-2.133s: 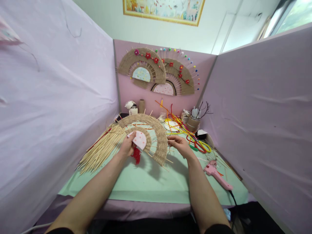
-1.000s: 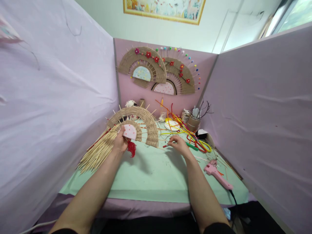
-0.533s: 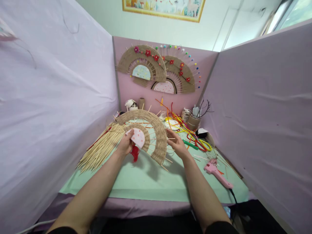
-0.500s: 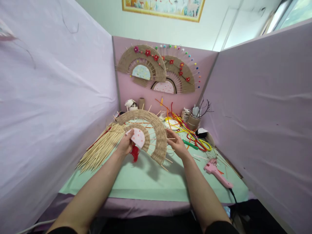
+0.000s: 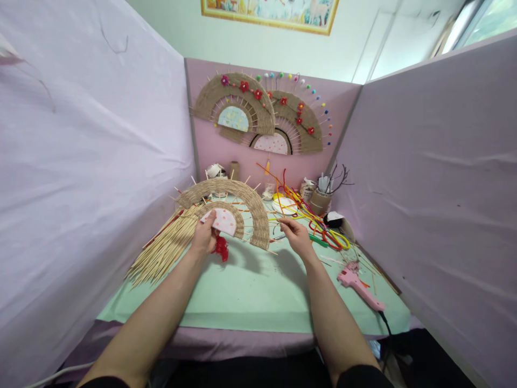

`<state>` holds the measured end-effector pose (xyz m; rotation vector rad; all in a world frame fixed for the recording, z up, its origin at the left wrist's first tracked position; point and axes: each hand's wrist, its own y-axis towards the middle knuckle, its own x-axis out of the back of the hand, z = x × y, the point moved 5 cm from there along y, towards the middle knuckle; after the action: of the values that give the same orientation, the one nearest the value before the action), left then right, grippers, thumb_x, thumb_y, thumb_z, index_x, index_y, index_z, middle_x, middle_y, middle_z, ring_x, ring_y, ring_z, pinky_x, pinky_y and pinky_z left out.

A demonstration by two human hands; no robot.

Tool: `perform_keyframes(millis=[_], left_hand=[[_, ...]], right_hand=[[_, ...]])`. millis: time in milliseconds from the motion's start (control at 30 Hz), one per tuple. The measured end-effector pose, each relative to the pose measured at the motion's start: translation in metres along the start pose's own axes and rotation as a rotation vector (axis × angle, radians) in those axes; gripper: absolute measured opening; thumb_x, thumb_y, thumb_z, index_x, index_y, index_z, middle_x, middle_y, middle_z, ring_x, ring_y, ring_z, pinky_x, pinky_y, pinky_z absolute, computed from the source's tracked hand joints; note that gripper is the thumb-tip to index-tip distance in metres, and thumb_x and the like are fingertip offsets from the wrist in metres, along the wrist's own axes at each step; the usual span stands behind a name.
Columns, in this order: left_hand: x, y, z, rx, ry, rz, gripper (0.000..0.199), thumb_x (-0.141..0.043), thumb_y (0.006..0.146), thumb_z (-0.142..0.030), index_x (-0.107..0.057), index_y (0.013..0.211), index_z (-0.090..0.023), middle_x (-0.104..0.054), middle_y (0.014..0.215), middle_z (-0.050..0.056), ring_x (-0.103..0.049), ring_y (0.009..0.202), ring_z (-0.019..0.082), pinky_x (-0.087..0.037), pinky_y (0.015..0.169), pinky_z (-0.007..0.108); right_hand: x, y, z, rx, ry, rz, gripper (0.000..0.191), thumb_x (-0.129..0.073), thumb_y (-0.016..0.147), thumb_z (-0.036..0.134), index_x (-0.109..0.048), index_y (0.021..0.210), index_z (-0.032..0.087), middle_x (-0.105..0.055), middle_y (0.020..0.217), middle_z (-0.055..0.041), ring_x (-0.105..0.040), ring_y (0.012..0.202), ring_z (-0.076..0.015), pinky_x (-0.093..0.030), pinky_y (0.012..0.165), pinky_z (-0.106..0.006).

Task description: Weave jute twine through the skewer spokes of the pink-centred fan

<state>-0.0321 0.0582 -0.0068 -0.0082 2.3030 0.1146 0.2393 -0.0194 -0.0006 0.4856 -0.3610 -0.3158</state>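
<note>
My left hand [image 5: 205, 236] grips a half-round woven fan [image 5: 258, 215] by its pale centre with pink dots [image 5: 224, 221], thumb on the front. Twine bands wrap the fan, and thin sticks poke out past its outer rim. At the fan's right side, the thumb and fingers of my right hand [image 5: 297, 236] are pinched at the end of one stick [image 5: 274, 219]. Red frayed material [image 5: 221, 248] shows below the centre, beside my left hand; whether it is joined to the fan I cannot tell.
A bundle of thin sticks [image 5: 161, 250] lies on the left. Coloured pipe cleaners [image 5: 323, 229] and a white plate [image 5: 285, 205] are behind my right hand. A pink glue gun [image 5: 359, 288] rests at right. Two finished fans [image 5: 242, 102] hang on the back panel.
The fan has swung left and its lower right edge has risen, so it lies flatter in view. My right hand has gone from loosely spread fingers to a pinch at a stick's end.
</note>
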Motion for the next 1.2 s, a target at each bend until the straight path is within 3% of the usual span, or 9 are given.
perform_keyframes(millis=[200, 400, 700, 833, 1033, 1200], left_hand=[[0.0, 0.0, -0.004, -0.066, 0.042, -0.035, 0.03, -0.079, 0.058, -0.026, -0.058, 0.076, -0.014, -0.066, 0.069, -0.002, -0.063, 0.061, 0.01, -0.05, 0.064, 0.021], [0.0, 0.0, -0.003, -0.075, 0.03, -0.031, 0.031, -0.08, 0.057, -0.027, -0.058, 0.074, -0.014, -0.066, 0.068, -0.002, -0.062, 0.061, 0.009, -0.05, 0.065, 0.022], [-0.002, -0.002, 0.0, -0.022, -0.008, -0.007, 0.03, -0.08, 0.058, -0.027, -0.058, 0.073, -0.014, -0.064, 0.064, -0.003, -0.061, 0.056, 0.008, -0.049, 0.056, 0.017], [-0.003, -0.004, 0.006, 0.056, -0.003, 0.038, 0.024, -0.076, 0.065, -0.027, -0.06, 0.077, -0.014, -0.066, 0.067, -0.001, -0.061, 0.055, 0.008, -0.049, 0.055, 0.016], [-0.006, -0.013, 0.014, 0.3, 0.026, 0.135, 0.014, -0.069, 0.07, -0.011, -0.063, 0.083, -0.012, -0.069, 0.074, 0.004, -0.065, 0.061, 0.011, -0.052, 0.057, 0.018], [-0.009, -0.026, 0.021, 0.505, 0.124, 0.301, 0.022, -0.068, 0.071, -0.018, -0.065, 0.092, -0.012, -0.07, 0.083, 0.013, -0.068, 0.073, 0.024, -0.056, 0.065, 0.032]], right_hand=[[0.006, 0.0, 0.008, 0.068, -0.109, -0.096, 0.028, -0.054, 0.079, 0.043, -0.067, 0.088, 0.02, -0.066, 0.083, -0.0066, -0.057, 0.074, -0.0191, -0.046, 0.069, -0.033], [0.001, -0.005, 0.022, 0.122, -0.087, -0.02, 0.021, -0.058, 0.078, 0.039, -0.066, 0.074, 0.019, -0.064, 0.073, -0.0044, -0.055, 0.068, -0.017, -0.045, 0.065, -0.031], [-0.017, -0.008, 0.009, -0.189, 0.206, 0.221, 0.026, -0.06, 0.074, 0.043, -0.068, 0.075, 0.018, -0.063, 0.073, -0.0022, -0.054, 0.068, -0.0146, -0.049, 0.063, -0.029], [-0.024, -0.01, 0.0, -0.261, 0.327, 0.319, 0.024, -0.062, 0.072, 0.041, -0.069, 0.077, 0.019, -0.066, 0.079, -0.0025, -0.058, 0.073, -0.0152, -0.048, 0.07, -0.029], [-0.014, -0.006, -0.01, -0.272, 0.363, 0.277, 0.022, -0.063, 0.07, 0.037, -0.07, 0.079, 0.018, -0.068, 0.08, -0.0036, -0.059, 0.074, -0.0171, -0.045, 0.068, -0.029], [-0.008, -0.005, -0.005, -0.283, 0.435, 0.282, 0.021, -0.064, 0.068, 0.036, -0.069, 0.077, 0.019, -0.068, 0.078, -0.0036, -0.06, 0.072, -0.0174, -0.044, 0.066, -0.029]])
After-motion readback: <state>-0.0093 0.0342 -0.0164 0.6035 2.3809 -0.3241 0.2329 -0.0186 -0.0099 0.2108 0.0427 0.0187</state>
